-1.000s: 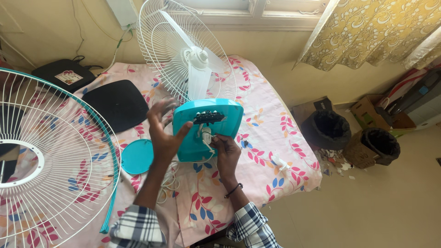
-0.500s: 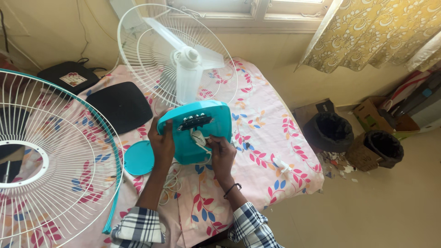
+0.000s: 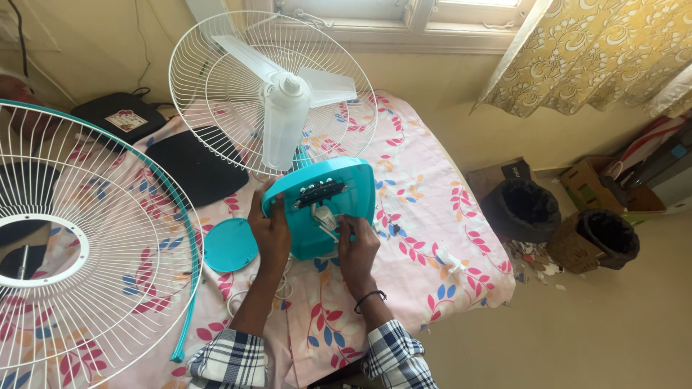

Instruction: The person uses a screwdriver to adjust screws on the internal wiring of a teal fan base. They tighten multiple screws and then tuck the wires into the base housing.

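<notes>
A: Starting at the left, what's there?

B: A detached front fan guard, white wire with a teal rim, fills that edge. Behind it lie two dark cases on the bed's floral sheet, and a round teal cap sits loose just beside the left hand.

A: And the hands?

B: The left hand is wrapped around the left edge of the teal fan base, gripping it. The right hand rests on the lower right of the base, its fingertips pinching at the pale wires that show in the opened underside. The base is tilted up toward the camera in the middle of the bed, with the rear guard, white blades and motor housing behind it.

A: How far along does it look?

B: I'd judge it partly dismantled: front guard off, cap off, base interior exposed. The blades sit on the motor and the rear guard is attached, so those remain.

A: Further right?

B: Two dark bins on the floor, below a yellow patterned curtain.
</notes>
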